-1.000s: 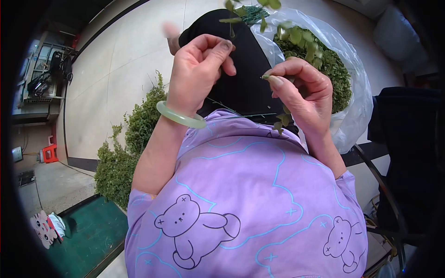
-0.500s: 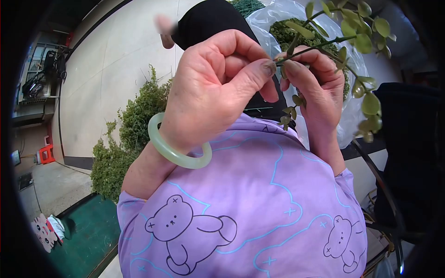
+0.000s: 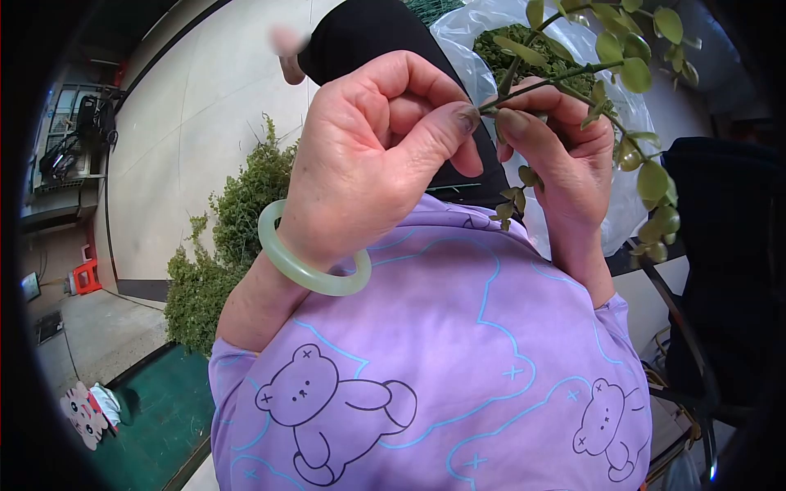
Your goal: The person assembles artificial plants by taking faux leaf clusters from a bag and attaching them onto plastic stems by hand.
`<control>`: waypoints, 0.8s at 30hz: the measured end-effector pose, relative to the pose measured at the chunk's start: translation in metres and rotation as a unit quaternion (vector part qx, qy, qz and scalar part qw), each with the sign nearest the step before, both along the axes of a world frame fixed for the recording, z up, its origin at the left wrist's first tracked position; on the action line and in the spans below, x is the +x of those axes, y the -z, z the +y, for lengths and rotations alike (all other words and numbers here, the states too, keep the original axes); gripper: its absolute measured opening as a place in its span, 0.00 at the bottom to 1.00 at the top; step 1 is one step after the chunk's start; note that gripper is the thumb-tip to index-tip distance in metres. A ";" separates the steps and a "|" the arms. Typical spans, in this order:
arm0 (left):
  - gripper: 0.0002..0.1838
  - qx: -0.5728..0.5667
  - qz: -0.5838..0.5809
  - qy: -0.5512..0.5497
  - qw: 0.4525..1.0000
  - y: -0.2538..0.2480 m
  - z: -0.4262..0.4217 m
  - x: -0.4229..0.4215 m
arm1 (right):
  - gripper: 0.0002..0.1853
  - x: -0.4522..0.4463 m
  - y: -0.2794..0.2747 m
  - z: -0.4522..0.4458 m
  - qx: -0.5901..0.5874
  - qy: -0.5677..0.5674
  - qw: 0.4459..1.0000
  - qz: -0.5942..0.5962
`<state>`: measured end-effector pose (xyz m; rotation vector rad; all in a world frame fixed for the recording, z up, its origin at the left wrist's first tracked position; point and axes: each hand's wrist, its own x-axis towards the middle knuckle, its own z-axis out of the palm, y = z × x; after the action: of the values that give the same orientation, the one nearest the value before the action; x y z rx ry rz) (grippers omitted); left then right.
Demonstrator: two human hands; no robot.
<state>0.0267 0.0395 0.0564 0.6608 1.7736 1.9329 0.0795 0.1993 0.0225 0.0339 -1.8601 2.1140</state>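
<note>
My left hand (image 3: 372,155), with a pale green bangle (image 3: 315,274) on its wrist, pinches the base end of a green leafy stem (image 3: 565,78). Opposite it, my right hand (image 3: 565,147) is closed with thumb and forefinger at the same end, and the fingertips nearly touch. From there the stem branches up and to the right, over my right hand, with round green leaves. A smaller leafy sprig (image 3: 512,200) hangs below my right hand. What exactly lies between the right fingertips is partly hidden. Both hands are above my lap in black trousers (image 3: 368,33).
Behind my right hand stands a clear plastic bag (image 3: 630,123) with greenery in it. A pile of green foliage (image 3: 246,221) lies on the floor at the left. A green board (image 3: 164,409) with a cartoon figure (image 3: 86,413) is at lower left, a red stool (image 3: 84,274) beyond.
My left hand has moved right to meet my right hand at the stem's end. The leafy stem, earlier mostly out of the top of view, now reaches across the upper right.
</note>
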 end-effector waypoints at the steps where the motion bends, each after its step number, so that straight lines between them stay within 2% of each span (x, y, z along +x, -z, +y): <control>1: 0.04 -0.001 -0.001 0.001 1.000 0.000 0.000 0.000 | 0.06 0.000 -0.001 0.001 0.014 0.006 1.000 -0.002; 8: 0.04 -0.008 0.006 -0.003 1.000 0.003 0.000 -0.001 | 0.05 0.000 0.003 0.000 0.011 0.028 1.000 0.007; 17: 0.04 -0.045 0.062 -0.019 0.997 0.004 -0.003 0.001 | 0.05 0.002 0.000 0.004 0.111 0.025 0.993 0.011; 20: 0.04 -0.055 0.083 -0.027 0.995 0.004 -0.002 0.002 | 0.05 0.004 -0.004 0.001 0.108 0.032 0.994 0.002; 24: 0.04 -0.059 0.112 -0.037 0.991 0.006 -0.001 0.003 | 0.05 0.001 0.003 0.001 0.087 0.027 0.995 0.050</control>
<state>0.0298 0.0383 0.0508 0.8071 2.0577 1.8447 0.0802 0.2001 0.0192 0.1263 -1.9583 1.8748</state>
